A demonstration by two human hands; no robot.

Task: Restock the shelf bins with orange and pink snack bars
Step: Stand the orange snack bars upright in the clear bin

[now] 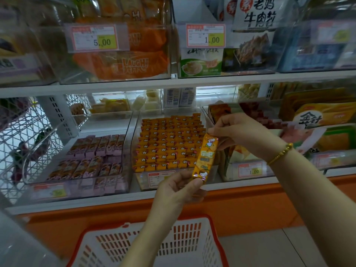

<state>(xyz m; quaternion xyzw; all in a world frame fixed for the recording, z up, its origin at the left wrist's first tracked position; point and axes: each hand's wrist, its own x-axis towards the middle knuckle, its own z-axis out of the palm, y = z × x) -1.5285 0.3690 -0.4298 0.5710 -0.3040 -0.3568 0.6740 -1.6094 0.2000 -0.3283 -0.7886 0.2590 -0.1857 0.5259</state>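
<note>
One orange snack bar (205, 157) is held upright in front of the lower shelf. My left hand (179, 187) pinches its bottom end and my right hand (237, 130) pinches its top end. Just behind it, a clear bin (134, 132) is packed with rows of orange bars (169, 143) standing on end. To its left, another clear bin (123, 182) holds pink bars (96, 157) in rows, with bare room at its back.
A white basket with a red rim (210, 220) sits below my hands, in front of the orange shelf base (250, 205). More clear bins of packaged snacks (123, 62) fill the upper shelf and the right side. A white wire rack (23, 135) stands at the left.
</note>
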